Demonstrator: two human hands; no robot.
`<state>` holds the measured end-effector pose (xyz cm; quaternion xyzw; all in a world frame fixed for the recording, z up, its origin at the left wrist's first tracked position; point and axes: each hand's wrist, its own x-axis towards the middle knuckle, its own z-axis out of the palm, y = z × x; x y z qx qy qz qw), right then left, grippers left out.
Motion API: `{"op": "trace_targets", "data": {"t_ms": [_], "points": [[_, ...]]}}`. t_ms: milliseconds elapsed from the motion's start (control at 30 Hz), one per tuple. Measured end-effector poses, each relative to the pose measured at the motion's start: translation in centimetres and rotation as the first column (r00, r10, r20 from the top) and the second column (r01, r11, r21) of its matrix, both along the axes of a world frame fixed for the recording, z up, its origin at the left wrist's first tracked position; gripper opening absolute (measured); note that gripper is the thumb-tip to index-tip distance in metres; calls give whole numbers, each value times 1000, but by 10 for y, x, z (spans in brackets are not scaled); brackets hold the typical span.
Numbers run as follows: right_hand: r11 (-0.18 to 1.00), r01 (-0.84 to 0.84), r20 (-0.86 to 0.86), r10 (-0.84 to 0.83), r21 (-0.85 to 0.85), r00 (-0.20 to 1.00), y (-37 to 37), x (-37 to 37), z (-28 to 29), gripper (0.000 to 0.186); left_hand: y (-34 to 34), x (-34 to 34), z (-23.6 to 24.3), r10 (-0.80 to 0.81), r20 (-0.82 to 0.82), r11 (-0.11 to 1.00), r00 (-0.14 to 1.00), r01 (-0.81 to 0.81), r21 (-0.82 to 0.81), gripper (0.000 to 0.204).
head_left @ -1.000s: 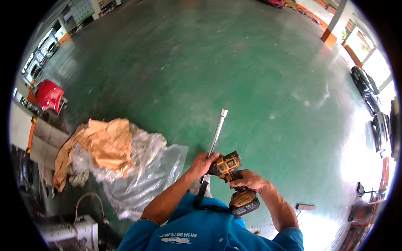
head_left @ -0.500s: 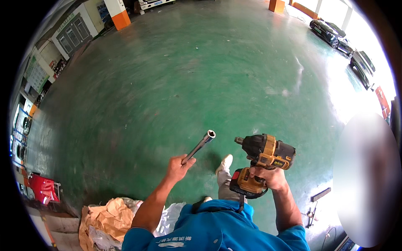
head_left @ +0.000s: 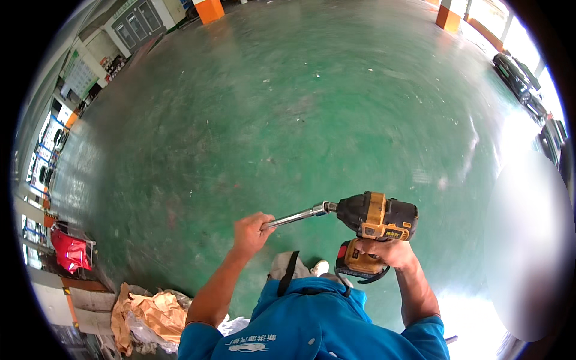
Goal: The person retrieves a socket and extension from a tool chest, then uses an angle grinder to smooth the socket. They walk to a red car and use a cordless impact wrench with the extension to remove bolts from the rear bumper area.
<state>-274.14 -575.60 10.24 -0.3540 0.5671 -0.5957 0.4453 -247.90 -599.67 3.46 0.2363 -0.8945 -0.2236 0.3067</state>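
Observation:
My left hand (head_left: 252,234) is closed around the lower end of a long chrome socket wrench (head_left: 294,216). Its socket end meets the square drive at the nose of a yellow and black cordless impact wrench (head_left: 378,219). Whether the drive sits inside the socket or only touches it, I cannot tell. My right hand (head_left: 389,250) wraps the grip of the impact wrench, just above its battery (head_left: 360,262). Both tools are held in front of my waist, roughly in one line, above the floor.
A green floor (head_left: 282,132) spreads around me. Crumpled brown paper and plastic sheeting (head_left: 159,315) lie at lower left, near a red panel on a stand (head_left: 71,249). Orange-based pillars (head_left: 209,11) stand far off; dark cars (head_left: 513,78) are parked at far right.
The chrome socket wrench has swung toward the right, and its socket end now meets the impact wrench's drive. Earlier the two were apart. My view has shifted, and my feet have moved.

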Motion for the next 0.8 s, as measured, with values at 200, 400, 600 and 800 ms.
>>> {"op": "trace_targets", "data": {"t_ms": [200, 400, 600, 800], "points": [[992, -73, -66, 81, 107, 995, 8, -10, 4, 38, -1, 3, -2, 155, -45, 968, 987, -161, -193, 15], [987, -26, -53, 35, 159, 998, 10, -6, 24, 39, -39, -31, 14, 111, -196, 831, 974, -200, -519, 20], [976, 99, -8, -100, 193, 995, 19, 28, 40, 29, -55, -54, 46, -109, -135, 824, 985, 14, -566, 23], [970, 242, 95, -245, 34, 965, 18, 42, 15, 28, -82, -79, 41, -247, -92, 818, 965, 156, -553, 32]]}}
